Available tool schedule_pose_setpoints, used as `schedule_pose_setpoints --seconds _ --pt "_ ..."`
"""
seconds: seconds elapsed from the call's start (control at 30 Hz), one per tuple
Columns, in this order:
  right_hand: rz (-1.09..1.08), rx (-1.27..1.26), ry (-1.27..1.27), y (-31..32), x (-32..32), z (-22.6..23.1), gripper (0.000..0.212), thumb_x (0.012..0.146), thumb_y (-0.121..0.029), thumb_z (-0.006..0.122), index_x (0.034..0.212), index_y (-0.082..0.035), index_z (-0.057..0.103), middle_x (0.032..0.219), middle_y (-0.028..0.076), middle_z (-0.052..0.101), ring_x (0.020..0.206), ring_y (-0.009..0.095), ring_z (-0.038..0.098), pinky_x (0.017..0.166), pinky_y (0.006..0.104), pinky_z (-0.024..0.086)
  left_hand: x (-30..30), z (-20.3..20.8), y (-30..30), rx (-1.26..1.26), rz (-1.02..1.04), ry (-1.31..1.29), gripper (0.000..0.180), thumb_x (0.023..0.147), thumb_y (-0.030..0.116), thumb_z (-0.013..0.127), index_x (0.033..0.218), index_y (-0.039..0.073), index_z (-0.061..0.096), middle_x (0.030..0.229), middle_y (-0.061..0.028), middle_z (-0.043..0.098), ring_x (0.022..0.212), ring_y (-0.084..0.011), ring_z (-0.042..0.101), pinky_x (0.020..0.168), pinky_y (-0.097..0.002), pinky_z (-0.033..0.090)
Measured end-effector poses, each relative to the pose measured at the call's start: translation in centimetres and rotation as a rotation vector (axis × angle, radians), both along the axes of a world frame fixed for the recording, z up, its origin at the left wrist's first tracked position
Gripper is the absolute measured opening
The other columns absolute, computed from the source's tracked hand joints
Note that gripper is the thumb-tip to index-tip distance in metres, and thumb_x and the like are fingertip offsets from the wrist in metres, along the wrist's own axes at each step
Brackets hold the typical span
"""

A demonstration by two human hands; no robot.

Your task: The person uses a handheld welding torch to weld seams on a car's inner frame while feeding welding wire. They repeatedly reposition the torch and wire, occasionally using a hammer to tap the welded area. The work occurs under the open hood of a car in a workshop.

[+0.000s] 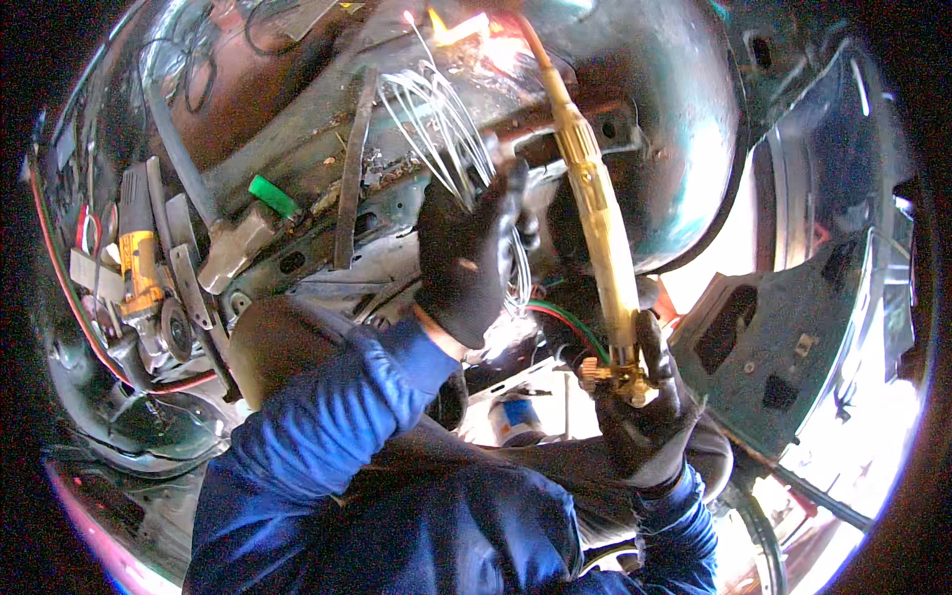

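My left hand [471,248], in a dark glove, is closed around a coil of thin silvery wire [436,124]. One end of the wire reaches up beside a bright flame [461,30], and its tip glows. In my right hand [650,416], also gloved, a brass gas torch [600,213] is held near its valve knobs. The torch's bent tip points at the glowing spot on a dark metal panel [337,99]. Red and green hoses [570,319] run near the torch's lower end, partly hidden by my hands.
On the left lie a yellow and grey angle grinder [141,263], a hammer [233,243], flat metal strips [355,174] and a green piece [273,196]. A rounded dark body panel [684,139] rises at right. Below my hands stands a white and blue can [516,416].
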State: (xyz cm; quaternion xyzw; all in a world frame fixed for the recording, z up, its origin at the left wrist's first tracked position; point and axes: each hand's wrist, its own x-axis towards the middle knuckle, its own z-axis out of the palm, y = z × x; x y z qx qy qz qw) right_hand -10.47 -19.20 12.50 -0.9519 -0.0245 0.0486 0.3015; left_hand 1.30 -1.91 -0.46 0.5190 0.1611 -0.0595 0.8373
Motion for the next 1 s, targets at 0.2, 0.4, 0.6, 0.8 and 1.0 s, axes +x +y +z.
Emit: schedule_pose_setpoints --seconds 0.2,0.4,0.6,0.8,1.0 --pt "-0.117 -0.055 0.054 0.5 1.6 -0.5 0.058 0.096 -0.012 0.078 0.147 0.004 0.055 0.102 0.017 0.078 0.087 0.020 0.077 0.076 0.0351 0.064 -0.2 0.8 -0.6 -0.239 0.088 0.130 0.026 0.098 0.030 0.074 0.108 0.006 0.073 0.098 -0.0055 0.076 0.090 -0.0149 0.074 0.084 -0.0322 0.058" --pt "-0.134 -0.113 0.140 1.6 3.7 -0.6 0.065 0.091 0.002 0.074 0.153 0.001 0.053 0.118 0.015 0.075 0.099 0.017 0.072 0.085 0.0330 0.060 -0.5 -1.6 -0.7 0.040 -0.041 -0.112 0.037 0.107 0.018 0.058 0.137 -0.002 0.063 0.117 -0.0147 0.074 0.105 -0.0221 0.072 0.096 -0.0350 0.055" --pt "-0.367 0.276 0.262 3.7 5.0 -1.2 0.067 0.091 0.007 0.069 0.155 -0.002 0.053 0.130 0.017 0.074 0.107 0.018 0.071 0.093 0.0338 0.059 0.5 -1.4 0.8 0.293 0.016 -0.209 0.027 0.106 0.024 0.066 0.124 0.004 0.065 0.087 -0.0048 0.068 0.062 -0.0113 0.057 0.057 -0.0297 0.045" --pt "-0.242 0.065 0.221 2.3 4.6 -1.7 0.069 0.091 0.010 0.067 0.157 -0.001 0.050 0.134 0.018 0.071 0.107 0.017 0.069 0.093 0.0328 0.058 0.3 -0.6 -0.3 -0.024 -0.045 -0.102 0.028 0.106 0.023 0.066 0.126 0.004 0.064 0.099 -0.0082 0.069 0.072 -0.0151 0.067 0.061 -0.0307 0.050" --pt "-0.211 0.116 0.210 2.2 4.7 -2.3 0.069 0.095 -0.007 0.075 0.156 0.004 0.044 0.099 0.008 0.075 0.083 0.015 0.072 0.073 0.0331 0.064 0.1 -3.3 -0.8 0.525 -0.048 -0.535 0.027 0.109 0.020 0.058 0.130 0.003 0.062 0.114 -0.0153 0.068 0.093 -0.0234 0.077 0.078 -0.0377 0.056"
